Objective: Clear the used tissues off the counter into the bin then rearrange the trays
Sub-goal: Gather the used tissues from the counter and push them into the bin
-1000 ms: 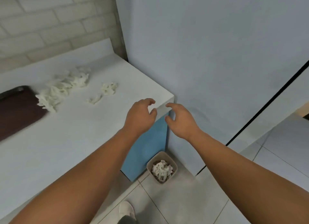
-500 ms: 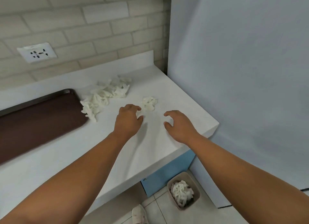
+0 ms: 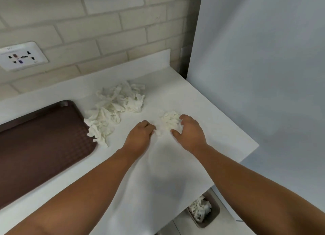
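Now | bin (image 3: 214, 216) holds tissues (image 3: 200, 209) | right grip (image 3: 190, 134) cups wad (image 3: 169, 119) | left grip (image 3: 139, 136) curled, hold unclear

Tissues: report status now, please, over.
Left hand and right hand flank small wad, grip unclear. Big pile lies by tray. Nothing in way.

Small white tissue wad (image 3: 169, 119) crumpled mid-table (image 3: 175, 164), cupped by right hand (image 3: 190, 134). Larger loose tissue heap (image 3: 114, 110) at 10 o'clock from it, touching right edge of flat dark-brown tray (image 3: 40, 147) at 9 o'clock. Grey bin (image 3: 213, 215) at 5 o'clock, below table edge, holding white tissues.
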`<action>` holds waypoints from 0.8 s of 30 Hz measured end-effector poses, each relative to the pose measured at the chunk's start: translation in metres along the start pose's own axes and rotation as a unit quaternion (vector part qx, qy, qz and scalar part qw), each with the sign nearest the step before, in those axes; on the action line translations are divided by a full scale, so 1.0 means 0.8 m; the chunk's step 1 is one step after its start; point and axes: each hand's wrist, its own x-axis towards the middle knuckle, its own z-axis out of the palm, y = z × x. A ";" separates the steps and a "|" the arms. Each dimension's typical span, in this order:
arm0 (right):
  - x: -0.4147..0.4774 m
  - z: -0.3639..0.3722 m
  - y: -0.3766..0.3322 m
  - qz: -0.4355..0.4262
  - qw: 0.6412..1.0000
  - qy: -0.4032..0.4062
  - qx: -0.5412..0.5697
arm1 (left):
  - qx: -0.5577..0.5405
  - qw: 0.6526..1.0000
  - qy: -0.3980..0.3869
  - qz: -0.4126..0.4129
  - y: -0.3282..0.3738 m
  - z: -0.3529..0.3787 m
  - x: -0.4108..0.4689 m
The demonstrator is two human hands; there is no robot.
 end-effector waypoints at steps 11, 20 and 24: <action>0.005 0.036 -0.016 -0.036 0.995 0.002 -0.093 | -0.173 0.972 0.034 -0.158 -0.019 -0.042 0.012; -0.001 -0.018 -0.041 -0.076 0.994 0.003 0.079 | -0.229 0.943 0.082 -0.229 0.022 -0.078 0.009; -0.006 -0.047 -0.045 -0.074 0.989 0.025 0.125 | -0.239 0.942 0.092 -0.217 0.041 -0.086 0.007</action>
